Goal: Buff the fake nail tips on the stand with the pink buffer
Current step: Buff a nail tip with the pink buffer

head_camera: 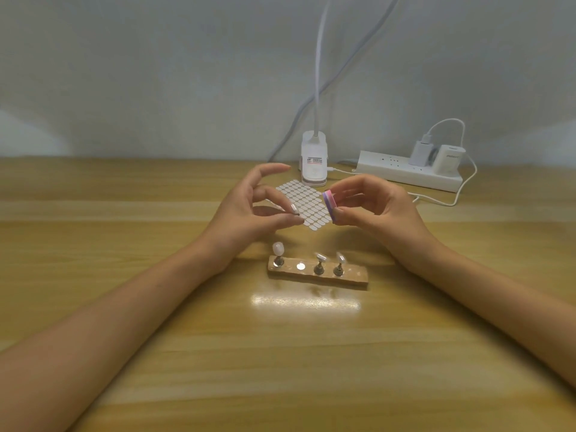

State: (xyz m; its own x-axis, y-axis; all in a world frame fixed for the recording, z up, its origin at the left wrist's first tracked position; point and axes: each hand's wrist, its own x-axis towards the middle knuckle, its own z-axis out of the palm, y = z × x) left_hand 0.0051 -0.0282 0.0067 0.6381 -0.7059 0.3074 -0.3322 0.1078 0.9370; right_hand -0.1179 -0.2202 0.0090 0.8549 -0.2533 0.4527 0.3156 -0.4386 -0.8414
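Watching through the head camera, I find the pink buffer [330, 206] only partly in view. One striped pink and purple face shows, and the rest sits behind the fingers of the right hand [374, 207], which pinches it between thumb and fingertips above the table [156, 338]. That visible face stands nearly upright, with its top leaning toward the left hand [246, 213]. I cannot tell how far the block runs back into the grip.

The left hand pinches a small nail tip [294, 210] between thumb and middle finger, with the index finger lifted clear. The piece is tiny and blurred. It slants, with its lower end toward the buffer, near it but not touching.

Below the hands lies the wooden stand [352, 280], its long side running left to right. A round tip [278, 248] sits at its left end, a bare metal disc [300, 266] next to that, then a second tip [321, 258] and a third tip [341, 258], both smeared by glare.

A sticker sheet [307, 198] is partly covered by both hands. Behind it are a clip lamp [314, 160], its neck cut off at the top edge, and a power strip [389, 169]. Both forearms run out of frame.
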